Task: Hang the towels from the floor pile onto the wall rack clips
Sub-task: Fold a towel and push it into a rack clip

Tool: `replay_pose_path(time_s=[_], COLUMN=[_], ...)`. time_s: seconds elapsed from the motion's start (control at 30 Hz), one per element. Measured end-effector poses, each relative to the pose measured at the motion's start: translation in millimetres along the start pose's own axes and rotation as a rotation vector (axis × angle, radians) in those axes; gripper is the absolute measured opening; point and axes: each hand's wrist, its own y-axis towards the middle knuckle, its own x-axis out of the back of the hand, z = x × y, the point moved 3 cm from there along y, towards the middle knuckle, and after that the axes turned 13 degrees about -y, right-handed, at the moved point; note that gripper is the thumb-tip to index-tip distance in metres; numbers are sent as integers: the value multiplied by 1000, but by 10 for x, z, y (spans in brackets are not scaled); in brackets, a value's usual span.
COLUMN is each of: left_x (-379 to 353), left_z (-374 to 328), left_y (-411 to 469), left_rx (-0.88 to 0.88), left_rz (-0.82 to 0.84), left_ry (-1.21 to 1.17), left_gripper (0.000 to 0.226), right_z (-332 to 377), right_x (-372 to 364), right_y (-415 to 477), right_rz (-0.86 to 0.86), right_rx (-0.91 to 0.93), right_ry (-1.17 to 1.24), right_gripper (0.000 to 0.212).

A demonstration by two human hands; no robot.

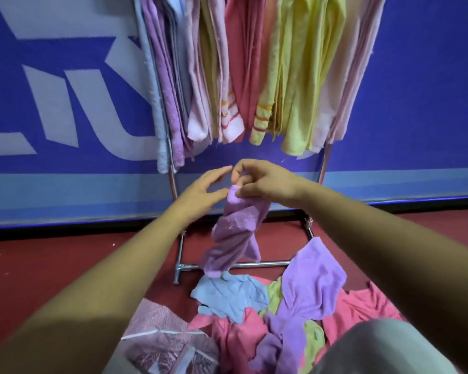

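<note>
Below the rack (268,264), right hand (265,184) is pinching a purple towel (235,233).
Left hand (201,191) is hovering open; probably worth finding its corner.

The rack (260,264) and its hanging towels (243,63) lose their tops to the upper edge. In front of the rack, a corner of the purple towel (235,238) is buried in the right hand (265,184); the floor pile (254,333) below runs off the bottom edge.
</note>
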Motion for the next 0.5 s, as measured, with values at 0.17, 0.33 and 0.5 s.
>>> replay_pose_path(time_s=[0.17,0.33,0.5], left_x=[-74,-89,-120], left_z=[-455,-697,-980], left_y=[-151,-220,-264], left_rx=[21,-59,-189], left_rz=[244,228,136], left_ry=[-97,121,261], left_gripper=[29,12,19], right_z=[468,572,385], right_x=[237,267,228], right_y=[-197,-408,-565], right_rz=[24,-97,-64], right_rx=[57,162,29], right_ry=[-384,-859,-965], right_gripper=[24,18,19])
